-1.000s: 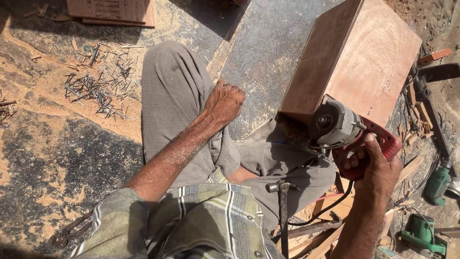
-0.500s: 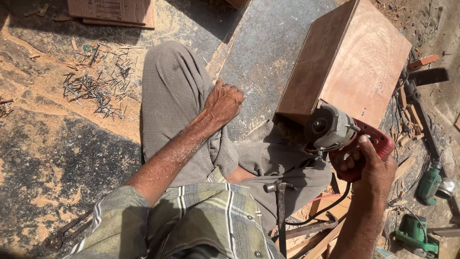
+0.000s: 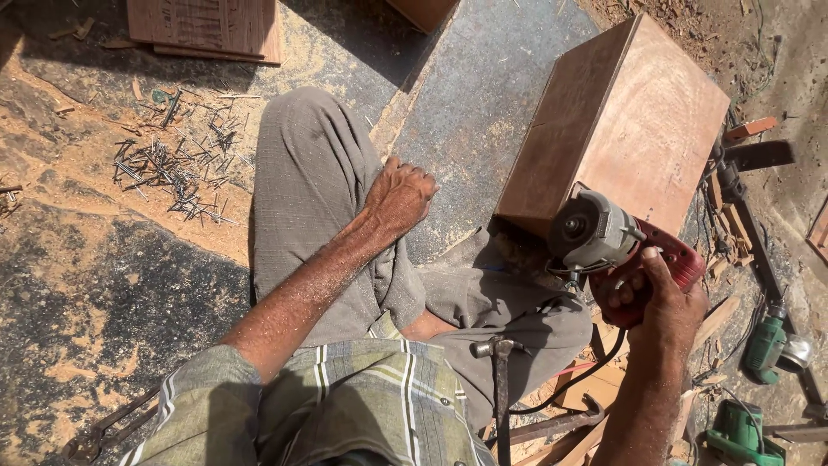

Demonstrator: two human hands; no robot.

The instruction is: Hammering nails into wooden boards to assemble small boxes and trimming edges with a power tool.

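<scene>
The person is sitting on the ground with legs crossed, and the camera is looking down on them. The right hand (image 3: 660, 306) is gripping the red handle of a power tool (image 3: 612, 246) with a grey round motor body; the fingers are closed tightly around the handle. The tool is sitting at the near lower corner of a wooden box (image 3: 621, 129), touching it or just beside it; I cannot tell which. The box is reddish brown, plain, with no label visible, and it is lying tilted on a grey slab (image 3: 483, 112) in front of the person.

The left hand (image 3: 401, 194) is resting on the left knee, on the grey trousers, with fingers loosely bent and holding nothing. The two hands are well apart.

A hammer (image 3: 500, 380) is lying in front of the lap, its metal head pointing away from the person. On the left, a pile of nails (image 3: 172, 164) is spreading over the sawdust. A flat wooden panel (image 3: 207, 26) is lying at the top edge. At the right edge, two green power tools (image 3: 763, 345) are lying among wood scraps.
</scene>
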